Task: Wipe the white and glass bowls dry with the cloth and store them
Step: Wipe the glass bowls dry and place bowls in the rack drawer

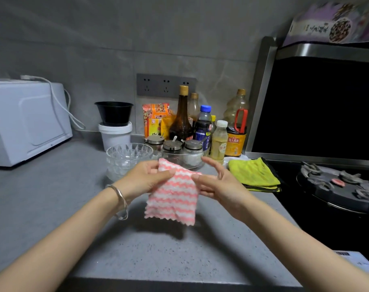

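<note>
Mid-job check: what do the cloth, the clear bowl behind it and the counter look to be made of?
Cloth: soft fleecy fabric, probably microfibre; fuzzy pink and white zigzag pile, pinked edge, hangs limp.
Bowl: looks like clear glass, though clear plastic is possible; diamond facets, glossy glints.
Counter: grey stone or composite, matte, finely speckled.

Bare counter (158, 249) in front; glass bowl (126, 159), jars (172, 145), bottles (181, 119) close behind.
</note>
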{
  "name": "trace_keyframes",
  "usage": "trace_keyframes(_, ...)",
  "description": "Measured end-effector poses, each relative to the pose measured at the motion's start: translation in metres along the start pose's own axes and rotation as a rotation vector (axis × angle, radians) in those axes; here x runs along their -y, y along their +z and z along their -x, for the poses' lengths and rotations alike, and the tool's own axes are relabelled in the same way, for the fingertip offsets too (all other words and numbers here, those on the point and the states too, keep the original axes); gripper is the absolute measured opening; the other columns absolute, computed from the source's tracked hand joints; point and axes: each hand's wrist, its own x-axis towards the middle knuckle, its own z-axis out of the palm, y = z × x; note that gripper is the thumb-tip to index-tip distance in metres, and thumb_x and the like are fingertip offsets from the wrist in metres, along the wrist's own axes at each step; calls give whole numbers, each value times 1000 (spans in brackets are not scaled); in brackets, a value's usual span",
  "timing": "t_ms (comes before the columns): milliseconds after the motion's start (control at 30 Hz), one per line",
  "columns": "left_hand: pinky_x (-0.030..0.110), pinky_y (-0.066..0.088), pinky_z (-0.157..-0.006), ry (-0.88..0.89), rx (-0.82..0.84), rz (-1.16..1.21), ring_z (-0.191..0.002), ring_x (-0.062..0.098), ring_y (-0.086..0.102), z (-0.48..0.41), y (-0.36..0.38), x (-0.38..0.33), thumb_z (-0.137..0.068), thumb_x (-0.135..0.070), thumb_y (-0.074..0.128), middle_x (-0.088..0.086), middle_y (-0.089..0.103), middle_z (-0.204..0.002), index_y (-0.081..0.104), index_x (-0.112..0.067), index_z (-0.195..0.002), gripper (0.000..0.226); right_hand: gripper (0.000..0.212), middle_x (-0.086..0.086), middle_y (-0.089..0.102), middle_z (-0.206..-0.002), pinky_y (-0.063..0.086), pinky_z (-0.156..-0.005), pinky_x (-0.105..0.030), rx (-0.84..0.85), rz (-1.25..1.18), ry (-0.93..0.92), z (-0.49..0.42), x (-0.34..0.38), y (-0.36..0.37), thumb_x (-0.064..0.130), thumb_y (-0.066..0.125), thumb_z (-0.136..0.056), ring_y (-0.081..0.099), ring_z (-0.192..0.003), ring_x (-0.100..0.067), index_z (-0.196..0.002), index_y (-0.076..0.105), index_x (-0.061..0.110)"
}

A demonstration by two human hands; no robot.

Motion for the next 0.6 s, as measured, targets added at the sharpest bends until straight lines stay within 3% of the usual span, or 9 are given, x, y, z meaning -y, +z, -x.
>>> trace_keyframes(133, 41, 57, -80, 54, -190, -49, -82, 27, 68, 3, -19, 1, -62, -27, 86, 13, 69, -94, 47, -26, -104, 58, 25, -22, 66, -88, 54, -79, -26, 14, 197, -211, -4, 5, 11, 5, 63, -88, 62, -83, -20, -112, 60, 13)
trace_keyframes(200, 29, 57, -74, 130, -147, -106, -76, 20, 67, 8, -24, -3, -65, -19, 82, 9, 64, -99, 49, -36, -108, 57, 22, -20, 64, -87, 53, -75, -22, 26, 240, -249, -7, 6, 14, 5, 66, -86, 60, -82, -16, -106, 63, 14)
trace_keyframes(267, 18, 55, -68, 192, -109, -218, -71, 14, 64, 13, -29, -7, -70, -13, 80, 3, 60, -102, 56, -35, -109, 50, 30, -13, 67, -93, 54, -72, -21, 32, 328, -284, -10, 9, 17, 4, 73, -80, 60, -82, -13, -107, 64, 14)
trace_keyframes(367, 17, 53, -69, 285, -174, -468, -70, 13, 66, 15, -36, -7, -71, -19, 80, -4, 67, -97, 65, -35, -93, 31, 32, -6, 70, -95, 54, -74, -27, -21, 539, -365, -15, 12, 24, 3, 77, -76, 61, -80, -14, -101, 66, 19)
trace_keyframes(467, 19, 49, -67, 393, -253, -632, -73, 8, 63, 14, -43, -6, -74, -25, 78, -11, 67, -82, 65, -39, -75, 20, 21, 5, 67, -92, 50, -70, -22, -107, 715, -476, -24, 10, 29, 8, 73, -81, 61, -80, -13, -92, 67, 25)
trace_keyframes(533, 22, 50, -73, 432, -275, -610, -80, 8, 62, 9, -49, -5, -77, -25, 75, -10, 65, -86, 65, -39, -76, 17, 13, 5, 60, -94, 44, -73, -17, -150, 690, -474, -29, 8, 30, 14, 72, -83, 55, -84, -7, -88, 66, 25)
trace_keyframes(600, 24, 51, -81, 420, -222, -440, -87, 8, 64, 3, -55, -2, -81, -19, 71, -11, 69, -89, 66, -33, -83, 16, 15, -2, 63, -102, 45, -82, -20, -42, 454, -333, -36, 3, 34, 17, 71, -83, 58, -93, -11, -96, 64, 17)
